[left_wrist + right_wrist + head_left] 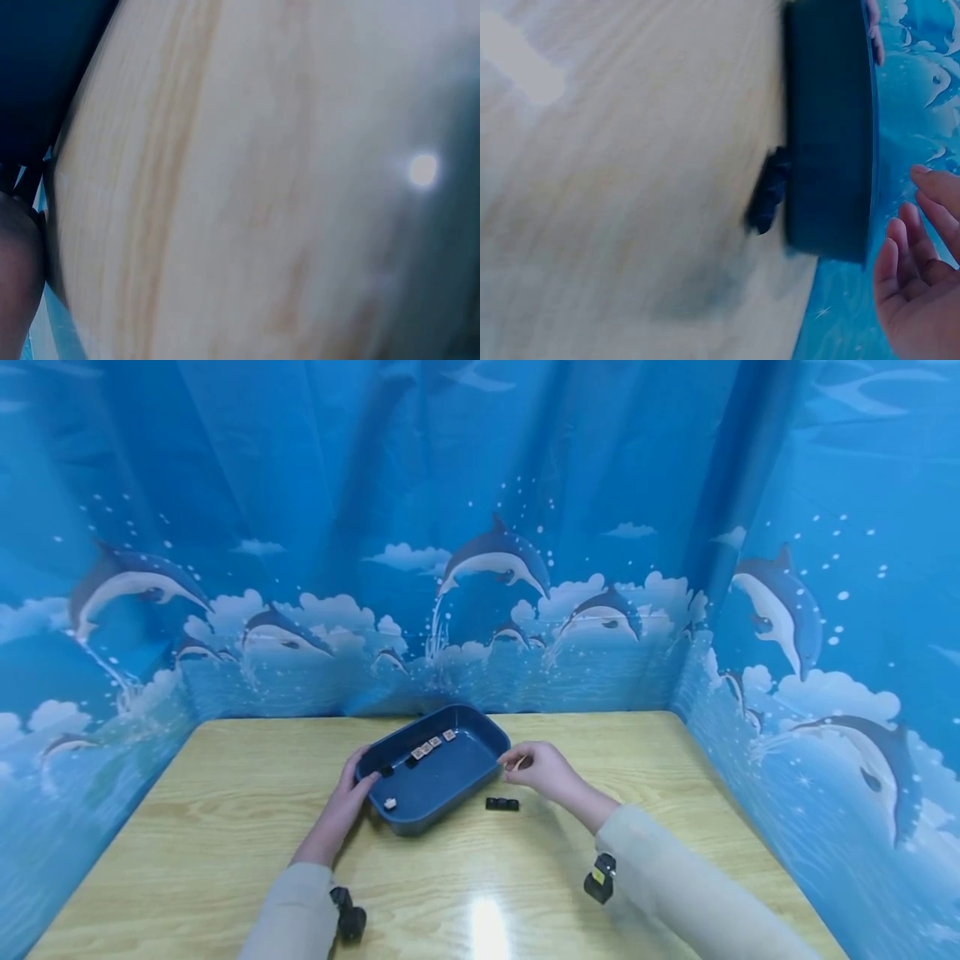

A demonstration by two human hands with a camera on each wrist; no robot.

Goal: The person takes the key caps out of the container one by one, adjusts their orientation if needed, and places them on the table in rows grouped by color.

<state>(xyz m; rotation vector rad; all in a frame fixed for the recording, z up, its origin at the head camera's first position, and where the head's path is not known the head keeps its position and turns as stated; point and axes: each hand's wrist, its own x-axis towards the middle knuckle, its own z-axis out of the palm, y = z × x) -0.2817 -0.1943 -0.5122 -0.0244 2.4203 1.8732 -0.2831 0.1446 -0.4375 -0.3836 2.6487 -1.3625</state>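
A dark blue rectangular tray [467,770] stands at an angle on the table. My left hand [351,789] grips its left end, thumb over the rim; the left wrist view catches only a dark part of this hand [19,270] below the tray wall [45,75]. Inside lie several small pale square tiles [427,748], small black pieces [412,762] and a white piece [390,803]. Close to the tray's right end is my right hand [542,768], fingers loosely bent. In the right wrist view this hand [922,277] shows thumb and fingers apart, nothing between them.
A short black ridged strip [502,804] lies on the wooden table [420,893], just in front of the tray near my right hand. Behind the table hangs a blue dolphin-print curtain [360,677], which continues along the sides. Black devices [600,878] are worn on both wrists.
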